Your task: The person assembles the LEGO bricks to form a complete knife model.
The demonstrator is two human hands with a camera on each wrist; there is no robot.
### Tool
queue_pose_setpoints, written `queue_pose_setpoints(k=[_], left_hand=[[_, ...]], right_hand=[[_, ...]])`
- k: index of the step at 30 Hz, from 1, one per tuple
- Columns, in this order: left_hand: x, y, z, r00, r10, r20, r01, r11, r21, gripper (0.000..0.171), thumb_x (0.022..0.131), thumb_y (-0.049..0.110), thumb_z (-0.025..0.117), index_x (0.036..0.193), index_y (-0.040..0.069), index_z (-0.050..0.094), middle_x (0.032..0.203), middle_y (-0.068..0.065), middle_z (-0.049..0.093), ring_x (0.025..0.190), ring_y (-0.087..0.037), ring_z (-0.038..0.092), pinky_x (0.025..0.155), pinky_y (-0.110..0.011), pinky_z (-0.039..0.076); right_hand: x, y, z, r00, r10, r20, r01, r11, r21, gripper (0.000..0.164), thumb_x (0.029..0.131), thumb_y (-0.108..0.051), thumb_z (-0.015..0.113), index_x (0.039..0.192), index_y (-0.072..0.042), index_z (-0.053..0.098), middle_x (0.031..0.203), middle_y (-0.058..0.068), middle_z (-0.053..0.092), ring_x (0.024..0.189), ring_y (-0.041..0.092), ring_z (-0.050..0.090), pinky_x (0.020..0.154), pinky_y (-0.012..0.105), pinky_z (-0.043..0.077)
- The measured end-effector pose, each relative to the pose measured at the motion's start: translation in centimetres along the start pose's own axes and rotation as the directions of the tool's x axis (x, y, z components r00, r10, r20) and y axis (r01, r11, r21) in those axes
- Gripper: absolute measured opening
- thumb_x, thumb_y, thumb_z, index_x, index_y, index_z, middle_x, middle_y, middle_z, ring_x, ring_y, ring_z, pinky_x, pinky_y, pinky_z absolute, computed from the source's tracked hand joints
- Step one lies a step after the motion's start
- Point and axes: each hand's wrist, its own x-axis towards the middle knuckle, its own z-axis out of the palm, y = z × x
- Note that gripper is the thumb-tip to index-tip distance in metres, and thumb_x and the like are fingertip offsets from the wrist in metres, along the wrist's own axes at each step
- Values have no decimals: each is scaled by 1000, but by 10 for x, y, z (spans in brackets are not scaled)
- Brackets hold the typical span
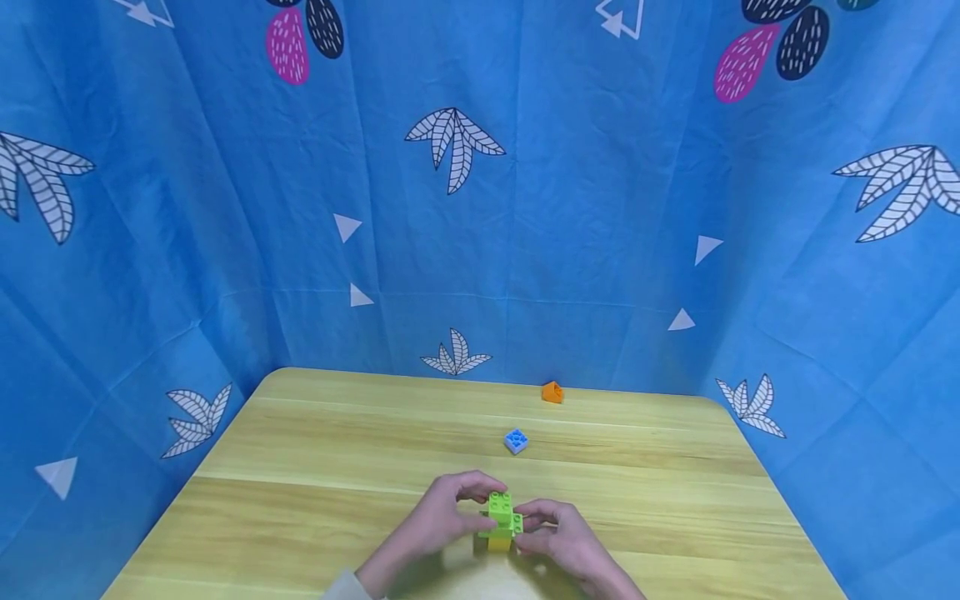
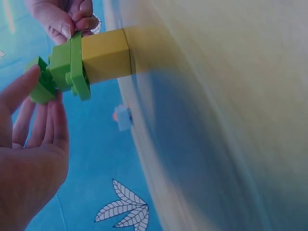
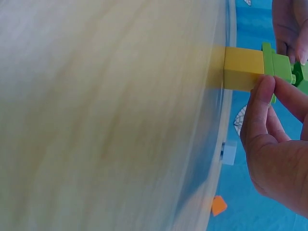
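From where I stand, the stack of bricks (image 1: pixel 500 527) is upright on the counter (image 1: pixel 337 433), about midway between its left and right edges and well apart from the far edge. At the bottom is a yellow block (image 3: pixel 244 70), then a thin green plate (image 2: pixel 77 60) which lies across it, then a green brick (image 2: pixel 60 67), and above it the top brick (image 1: pixel 498 503), also green. The left hand (image 1: pixel 447 515) has this top brick between its thumb and fingers, which are only as far apart as the brick needs. The right hand (image 1: pixel 558 537) is half curled, and its thumb and fingertips seem to pinch the end of the plate on the side toward the counter's right edge. In both wrist views a small gap with a stud is visible under the top brick, so I judge that it is not fully seated. To do this well, I would first make its edges parallel with the brick below, then press straight down with even force, because pressing on one corner could tilt it. The right hand should only steady the plate; if it lifts or pushes down there, the plate could come loose from the yellow block. The blue brick (image 1: pixel 516 442), between the stack and the far edge, and the orange brick (image 1: pixel 552 392), just beside that edge, are not in the way.
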Motion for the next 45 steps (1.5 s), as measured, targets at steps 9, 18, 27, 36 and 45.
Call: queue_pose_setpoints(k=[9,18,27,36,45], left_hand=[[-1,0,3,999,33,3,-33,999,-5,44,81,17,86,123,21,73,120,13,73,108,-10,66,103,-51,54],[-2,0,4,999,34,0,-34,999,-9,44,80,15,87,121,25,73,119,13,73,107,-9,65,101,-48,55],[-3,0,6,999,46,-3,-46,999,3,45,80,14,86,121,25,73,119,13,73,107,-9,65,102,-46,55],[-3,-2,8,998,54,-10,-54,999,7,45,79,12,87,120,25,73,118,13,72,106,-8,65,101,-45,55],[-3,-2,8,998,55,-12,-55,998,12,44,80,11,86,119,27,72,118,12,71,106,-9,65,101,-40,56]], right_hand=[[0,-1,0,1000,-4,3,4,1000,5,48,87,-4,76,131,7,60,112,16,65,92,23,72,84,40,62],[0,-2,1,1000,-9,2,9,1000,9,47,87,-3,76,130,7,61,111,17,64,90,23,71,84,40,62],[-1,-2,1,1000,-9,6,8,1000,16,47,87,-3,76,131,8,60,110,16,65,90,23,72,83,41,62],[0,-2,1,1000,-2,7,2,1000,19,47,87,-3,76,130,8,60,111,16,64,90,22,71,85,41,62],[-1,-2,1,1000,-6,13,6,1000,24,48,88,-2,75,132,9,59,112,16,64,91,23,71,85,42,63]])
